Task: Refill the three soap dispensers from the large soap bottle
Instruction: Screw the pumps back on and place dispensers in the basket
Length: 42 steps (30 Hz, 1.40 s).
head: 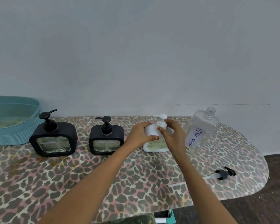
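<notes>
Working at the white dispenser (pixel 153 145), right of centre on the tabletop (pixel 103 175) — clamping its body with the left hand (pixel 140 135), curled round the side, and pinching the collar of the white pump (pixel 162 120) with the right hand (pixel 173 135). Twisting that collar, by the look of it; impossible to say whether on or off. Just beside, to the right: the large soap bottle (pixel 200 131), standing uncapped, labelled DISH SOAP, with a loose black pump (pixel 225 173) lying nearer the front edge. Over to the left, the smaller black dispenser (pixel 106 139) and the larger black dispenser (pixel 53 139), pumps seated, untouched. Next, probably: steadying the body and turning the collar right through — then either lifting the pump clear for a pour from the big bottle, or moving along to a black one. Calls for a firm hold against tipping.
</notes>
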Each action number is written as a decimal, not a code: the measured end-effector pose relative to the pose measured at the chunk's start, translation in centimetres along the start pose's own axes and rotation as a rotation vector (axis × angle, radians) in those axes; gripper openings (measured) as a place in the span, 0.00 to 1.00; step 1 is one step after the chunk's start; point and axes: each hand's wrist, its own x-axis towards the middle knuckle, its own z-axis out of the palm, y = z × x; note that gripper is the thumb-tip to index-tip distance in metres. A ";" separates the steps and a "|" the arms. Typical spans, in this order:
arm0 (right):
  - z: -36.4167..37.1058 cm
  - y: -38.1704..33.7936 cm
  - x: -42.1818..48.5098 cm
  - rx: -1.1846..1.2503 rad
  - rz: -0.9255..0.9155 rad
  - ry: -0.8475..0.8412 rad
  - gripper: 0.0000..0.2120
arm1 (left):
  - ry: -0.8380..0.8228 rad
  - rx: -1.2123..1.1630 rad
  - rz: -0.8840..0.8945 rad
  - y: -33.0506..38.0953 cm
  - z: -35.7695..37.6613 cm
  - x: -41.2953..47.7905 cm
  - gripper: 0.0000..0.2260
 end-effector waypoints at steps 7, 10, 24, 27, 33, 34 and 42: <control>0.8 0.0 -0.4 0.072 0.086 0.102 0.15 | 0.009 -0.001 -0.005 -0.2 0.1 0.1 0.23; 0.5 -0.3 -0.1 -0.031 0.031 0.010 0.18 | 0.008 -0.002 -0.006 -0.3 0.1 0.2 0.24; -0.6 -1.1 0.6 -0.031 0.061 -0.079 0.15 | -0.006 -0.022 0.000 -0.6 0.2 0.3 0.23; -0.2 -0.9 0.9 -0.036 0.105 -0.025 0.19 | -0.012 -0.031 -0.006 -0.7 0.3 0.4 0.22; -0.3 -0.7 0.7 0.007 0.096 -0.196 0.29 | -0.014 -0.013 -0.003 -1.1 0.4 0.6 0.23; -0.8 -0.7 0.6 0.047 0.105 -0.252 0.29 | -0.012 -0.016 0.003 -1.1 0.3 0.6 0.23; -1.0 -0.2 0.8 0.073 0.133 -0.128 0.15 | 0.000 -0.027 0.001 -1.0 0.4 0.5 0.21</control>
